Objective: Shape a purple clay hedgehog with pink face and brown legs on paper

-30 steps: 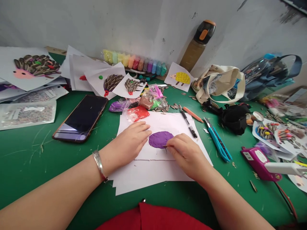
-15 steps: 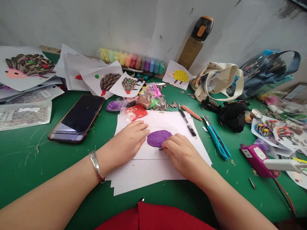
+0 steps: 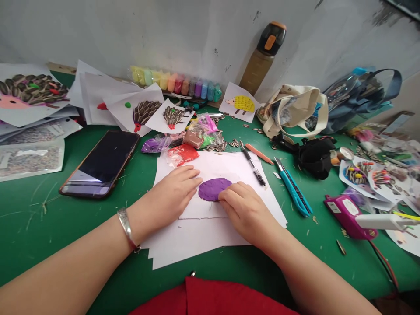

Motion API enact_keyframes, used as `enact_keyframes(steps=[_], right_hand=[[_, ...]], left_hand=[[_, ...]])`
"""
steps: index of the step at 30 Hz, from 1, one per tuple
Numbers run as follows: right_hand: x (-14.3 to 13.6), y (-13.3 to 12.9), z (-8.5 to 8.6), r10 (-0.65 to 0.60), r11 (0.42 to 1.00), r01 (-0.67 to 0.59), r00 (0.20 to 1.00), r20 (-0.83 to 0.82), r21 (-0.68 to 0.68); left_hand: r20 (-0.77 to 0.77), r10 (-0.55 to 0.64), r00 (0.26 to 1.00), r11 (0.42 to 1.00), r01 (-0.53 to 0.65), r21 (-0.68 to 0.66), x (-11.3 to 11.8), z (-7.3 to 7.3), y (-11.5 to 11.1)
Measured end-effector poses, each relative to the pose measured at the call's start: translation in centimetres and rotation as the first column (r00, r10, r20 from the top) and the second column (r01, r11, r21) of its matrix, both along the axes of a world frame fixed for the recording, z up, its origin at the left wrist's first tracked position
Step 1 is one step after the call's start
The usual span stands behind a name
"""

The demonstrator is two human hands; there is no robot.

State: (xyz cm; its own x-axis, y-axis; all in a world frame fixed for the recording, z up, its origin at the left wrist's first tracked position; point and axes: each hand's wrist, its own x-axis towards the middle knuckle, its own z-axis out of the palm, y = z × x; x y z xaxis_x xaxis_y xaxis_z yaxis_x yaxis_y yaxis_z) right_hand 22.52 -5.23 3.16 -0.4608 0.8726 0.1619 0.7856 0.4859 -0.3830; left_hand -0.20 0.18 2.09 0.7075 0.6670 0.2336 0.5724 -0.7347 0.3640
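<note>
A flat purple clay oval [image 3: 211, 188] lies on a stack of white paper [image 3: 197, 236] on the green table. My left hand [image 3: 170, 199] rests flat on the paper, fingertips just left of the clay, a silver bangle on the wrist. My right hand [image 3: 244, 212] is pinched at the clay's lower right edge, and a small dark seed tip barely shows between the fingers. My red top shows at the bottom edge.
A phone [image 3: 98, 164] lies to the left. Clay bags [image 3: 197, 138] and loose seeds [image 3: 226, 144] sit behind the paper. To the right are a pen [image 3: 252, 166], a blue cutter [image 3: 292, 188] and a magenta glue gun [image 3: 348, 212]. A bottle [image 3: 262, 54] and tote bag [image 3: 295, 109] stand by the wall.
My right hand has edged slightly left along the clay's lower edge, and the seed tip is less visible. My left hand has stayed flat on the paper.
</note>
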Motion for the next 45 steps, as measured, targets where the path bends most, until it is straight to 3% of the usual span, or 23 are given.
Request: enact_keyframes(steps=[4, 8, 22, 29, 34, 38, 45], right_hand=[[1.4, 0.3, 0.9, -0.035, 0.997, 0.029, 0.996, -0.084, -0.066], [2.1, 0.7, 0.9, 0.037, 0.989, -0.042, 0.999, -0.036, -0.142], [2.0, 1.0, 0.5, 0.043, 0.995, -0.04, 0.999, 0.032, -0.091], [2.4, 1.2, 0.9, 0.042, 0.982, -0.04, 0.999, 0.009, -0.182], [2.6, 1.1, 1.1, 0.051, 0.984, -0.048, 0.999, 0.014, -0.17], [3.0, 1.0, 1.5, 0.035, 0.99, -0.027, 0.998, 0.057, -0.139], [3.0, 1.1, 1.6, 0.029, 0.979, -0.003, 0.992, 0.122, -0.202]], left_hand=[[-0.007, -0.002, 1.0, 1.0, 0.002, -0.004, 0.0, 0.0, 0.0], [-0.011, 0.009, 1.0, 1.0, -0.009, -0.022, 0.1, 0.1, 0.0], [0.008, 0.0, 1.0, 1.0, 0.0, -0.013, 0.1, 0.3, 0.1], [-0.007, 0.004, 1.0, 1.0, -0.004, -0.018, 0.1, 0.2, 0.1], [0.001, 0.013, 1.0, 0.999, -0.013, -0.035, 0.0, 0.0, 0.0], [-0.018, 0.006, 1.0, 1.0, -0.005, 0.02, -0.1, -0.1, -0.3], [-0.02, -0.016, 1.0, 0.992, 0.018, 0.121, 0.5, 0.8, -1.2]])
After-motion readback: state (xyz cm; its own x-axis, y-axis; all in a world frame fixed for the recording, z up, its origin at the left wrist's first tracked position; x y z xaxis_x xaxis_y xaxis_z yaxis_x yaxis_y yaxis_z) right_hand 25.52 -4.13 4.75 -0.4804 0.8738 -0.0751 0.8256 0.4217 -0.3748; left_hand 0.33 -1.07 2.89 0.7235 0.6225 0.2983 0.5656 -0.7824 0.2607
